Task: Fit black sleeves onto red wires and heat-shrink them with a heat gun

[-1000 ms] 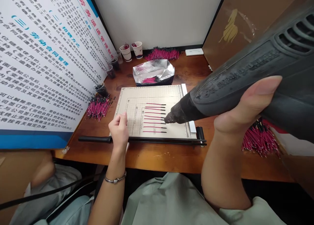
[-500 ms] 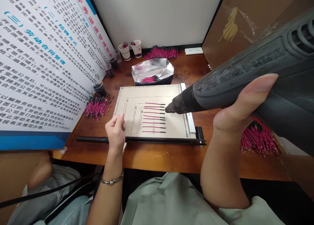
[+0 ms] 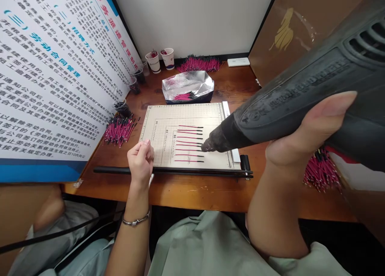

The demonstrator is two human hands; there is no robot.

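Note:
My right hand (image 3: 303, 135) grips a black heat gun (image 3: 288, 95), which slants down to the left from the upper right. Its nozzle tip (image 3: 207, 146) is close to the black ends of several thin pink wires (image 3: 188, 144), laid in a spaced column on the paper cutter's cream board (image 3: 162, 147). My left hand (image 3: 140, 159) is closed in a fist at the board's left front, over the cutter's black arm (image 3: 180, 171). A small white piece (image 3: 151, 180) shows beside its wrist; whether the fist holds it, I cannot tell.
Behind the board stands a silver tray (image 3: 204, 83) with wires inside. Wire heaps lie left (image 3: 118, 129), right (image 3: 321, 171) and at the back (image 3: 200, 63). Paper cups (image 3: 167, 59) and dark-filled plastic cups (image 3: 122, 107) line the left back. Another person's arm (image 3: 51, 208) is at lower left.
The heat gun's nozzle has moved toward me along the wires' black ends, from the upper rows to lower ones. My left fist has shifted slightly left. The wires lie as before.

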